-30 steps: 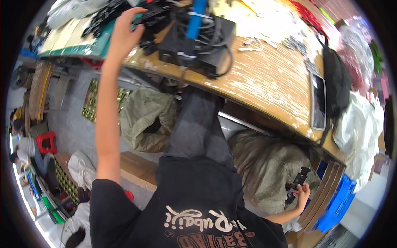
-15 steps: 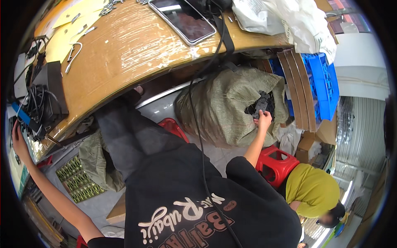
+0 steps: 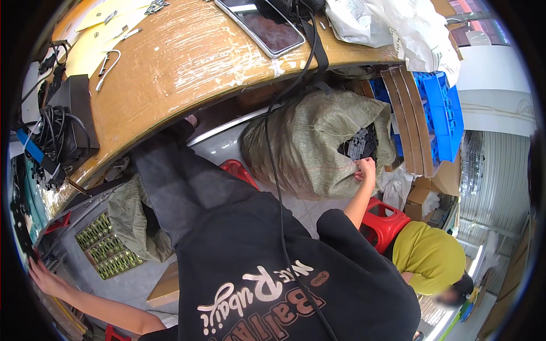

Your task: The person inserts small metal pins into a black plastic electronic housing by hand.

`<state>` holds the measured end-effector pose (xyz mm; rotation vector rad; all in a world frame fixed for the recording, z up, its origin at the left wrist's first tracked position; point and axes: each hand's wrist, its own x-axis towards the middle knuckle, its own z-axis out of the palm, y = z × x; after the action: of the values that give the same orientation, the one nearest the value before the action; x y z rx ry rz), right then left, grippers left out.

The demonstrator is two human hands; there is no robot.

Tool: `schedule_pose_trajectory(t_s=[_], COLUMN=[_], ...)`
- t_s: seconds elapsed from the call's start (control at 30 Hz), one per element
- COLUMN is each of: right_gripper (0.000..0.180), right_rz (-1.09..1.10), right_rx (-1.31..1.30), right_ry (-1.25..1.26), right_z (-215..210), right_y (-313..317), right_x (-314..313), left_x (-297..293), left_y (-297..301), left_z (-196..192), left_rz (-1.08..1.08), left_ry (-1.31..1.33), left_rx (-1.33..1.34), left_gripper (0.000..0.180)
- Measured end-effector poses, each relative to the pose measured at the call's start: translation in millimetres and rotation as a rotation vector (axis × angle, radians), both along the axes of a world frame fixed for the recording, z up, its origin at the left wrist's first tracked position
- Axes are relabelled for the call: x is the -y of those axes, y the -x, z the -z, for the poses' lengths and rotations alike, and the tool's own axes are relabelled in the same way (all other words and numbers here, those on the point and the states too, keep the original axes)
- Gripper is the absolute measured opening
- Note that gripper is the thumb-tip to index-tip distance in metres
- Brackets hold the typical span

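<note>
Bright, fairly even light; white glare streaks the bench (image 3: 182, 71) and glints on the smartphone (image 3: 266, 31). Shadow fills the space beneath. Fisheye distortion bends edges toward a black rim.

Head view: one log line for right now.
left hand: far left, grip unclear | right hand: at mouth of woven sack | dark parts: inside sack | phone: on table

Your brown table (image 3: 170, 68) | grey floor (image 3: 128, 290), red stool (image 3: 388, 211) your side of it | white wall (image 3: 493, 74) to its right
</note>
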<state>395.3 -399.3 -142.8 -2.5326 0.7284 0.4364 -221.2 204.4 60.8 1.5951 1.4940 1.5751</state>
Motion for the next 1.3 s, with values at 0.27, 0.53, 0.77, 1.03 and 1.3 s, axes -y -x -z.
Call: schedule_pose_trajectory(t_s=[0.27,0.53,0.77,1.03,1.3], right_gripper=[0.024,0.028,0.020,0.025,0.017], right_rz=[-0.124,-0.492,-1.233,-1.589,-1.605], right_rx=[0.015,0.835,0.715,0.856,0.663], right_ry=[0.225,-0.134,-0.875,-0.609,-0.417], right_z=[-8,-91,-174,-159,-155], right_y=[1,18,102,57,45], right_x=[27,-125,-369,-539,-575], left_x=[46,92,167,224,232], left_y=[26,42,-113,-173,-182], left_z=[19,42,43,96,92], left_rz=[0.160,0.447,0.063,0.615,0.700], left_ry=[0.078,0.250,0.706,1.170,1.228], left_rx=[0.564,0.993,0.669,1.027,1.021], left_gripper=[0.033,0.018,0.023,0.021,0.051])
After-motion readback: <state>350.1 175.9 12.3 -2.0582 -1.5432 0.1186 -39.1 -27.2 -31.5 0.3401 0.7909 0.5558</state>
